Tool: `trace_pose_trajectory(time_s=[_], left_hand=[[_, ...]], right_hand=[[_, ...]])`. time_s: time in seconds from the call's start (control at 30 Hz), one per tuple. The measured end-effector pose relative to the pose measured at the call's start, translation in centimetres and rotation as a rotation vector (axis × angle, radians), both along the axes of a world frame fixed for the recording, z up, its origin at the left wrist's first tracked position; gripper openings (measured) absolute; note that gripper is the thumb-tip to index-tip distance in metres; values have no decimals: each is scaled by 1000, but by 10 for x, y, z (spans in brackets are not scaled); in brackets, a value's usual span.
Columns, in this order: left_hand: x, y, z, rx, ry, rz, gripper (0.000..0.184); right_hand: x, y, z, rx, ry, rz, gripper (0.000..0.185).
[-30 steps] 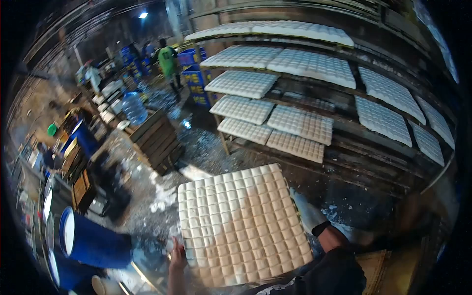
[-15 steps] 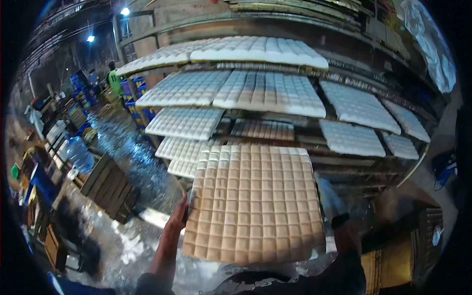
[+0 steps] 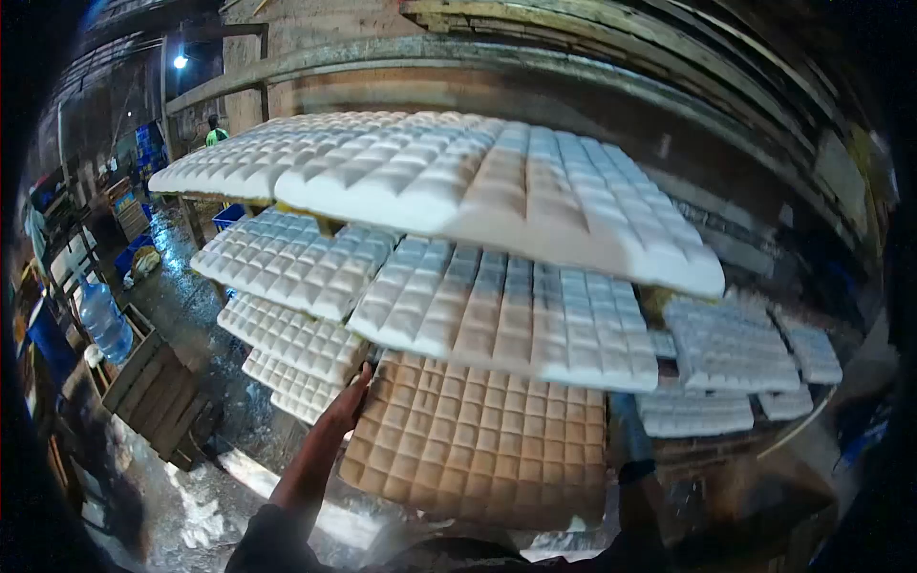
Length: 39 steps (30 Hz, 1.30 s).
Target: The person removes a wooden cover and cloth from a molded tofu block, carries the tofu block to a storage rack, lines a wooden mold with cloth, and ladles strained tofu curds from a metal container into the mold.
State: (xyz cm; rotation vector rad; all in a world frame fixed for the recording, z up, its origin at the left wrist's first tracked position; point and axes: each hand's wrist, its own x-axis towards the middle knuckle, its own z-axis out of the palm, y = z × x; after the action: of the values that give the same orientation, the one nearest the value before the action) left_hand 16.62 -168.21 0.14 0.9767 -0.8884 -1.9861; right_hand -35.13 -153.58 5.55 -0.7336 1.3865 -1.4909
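Note:
A wide slab of what looks like tofu [image 3: 478, 435], scored into squares and tinted brown, is held level in front of me. My left hand [image 3: 351, 399] grips its left edge, with most fingers out of sight at the side. Along the right edge is my right hand [image 3: 628, 430], bluish and blurred, gripping the slab's side. The slab's far end sits beneath a white slab [image 3: 506, 310] on a rack tier. Above that, another white slab [image 3: 516, 191] lies on the top tier. Whether the held slab touches the rack is hidden.
More white slabs fill the rack on the left [image 3: 291, 339] and right [image 3: 716, 344]. A wooden beam [image 3: 430, 53] crosses above. On the left stand a wooden crate [image 3: 158, 387] and a water jug [image 3: 103, 323] beside a wet floor [image 3: 234, 411]. A person [image 3: 216, 132] is far back.
My view has come closer to the rack, and its tiers now appear larger. Both hands have carried the slab forward, its far end now under the second tier's slab.

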Motion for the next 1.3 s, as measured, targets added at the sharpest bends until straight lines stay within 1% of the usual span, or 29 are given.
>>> trace_pose_trajectory(time_s=[0.03,0.1,0.13,0.3,0.47,0.67,0.8,0.83,0.87,0.93,0.97,1.03,1.1,1.13,1.17,1.2,1.23,1.27,1.3], left_hand=[[-6,-25,-10,-34,18,16,82],[-7,-77,-51,-2,-177,212,73],[-11,-97,-63,7,-221,238,72],[-27,-171,-71,-58,-299,237,65],[-27,-204,-81,-130,-422,225,60],[-26,-231,-85,-245,-629,174,54],[-24,-237,-80,-404,-838,102,50],[-25,-230,-73,-474,-904,76,49],[-23,-225,-78,-549,-985,29,49],[-19,-199,-71,-761,-1128,-45,47],[-14,-183,-76,-852,-1121,-8,47],[-3,-121,-64,-947,-927,231,46],[5,-29,-24,-904,-711,526,41],[18,19,-4,-900,-717,535,36],[34,63,-3,-859,-787,544,34],[52,101,-18,-836,-872,606,33],[78,135,-61,-730,-905,587,31],[98,174,-105,-521,-829,617,31],[121,222,-143,-407,-803,650,39]], right_hand=[[-7,-22,2,-10,8,1,43],[-19,-62,-2,-8,25,4,43],[-25,-80,-5,-9,30,5,42],[-41,-156,-15,8,89,-12,42],[-51,-204,-21,49,173,-44,41],[-60,-220,-30,84,235,-83,40],[-65,-207,-34,80,280,-130,40],[-66,-199,-36,74,293,-145,40],[-67,-189,-40,66,303,-162,39],[-66,-158,-44,52,322,-202,39],[-65,-142,-45,35,330,-234,39],[-58,-98,-54,26,343,-290,39],[-45,-49,-68,22,347,-355,38],[-38,-25,-73,21,355,-388,38],[-32,0,-80,17,365,-422,38],[-23,25,-92,27,373,-438,38],[-16,47,-103,33,386,-461,38],[-2,71,-116,65,385,-463,38],[12,92,-131,93,394,-459,38]])
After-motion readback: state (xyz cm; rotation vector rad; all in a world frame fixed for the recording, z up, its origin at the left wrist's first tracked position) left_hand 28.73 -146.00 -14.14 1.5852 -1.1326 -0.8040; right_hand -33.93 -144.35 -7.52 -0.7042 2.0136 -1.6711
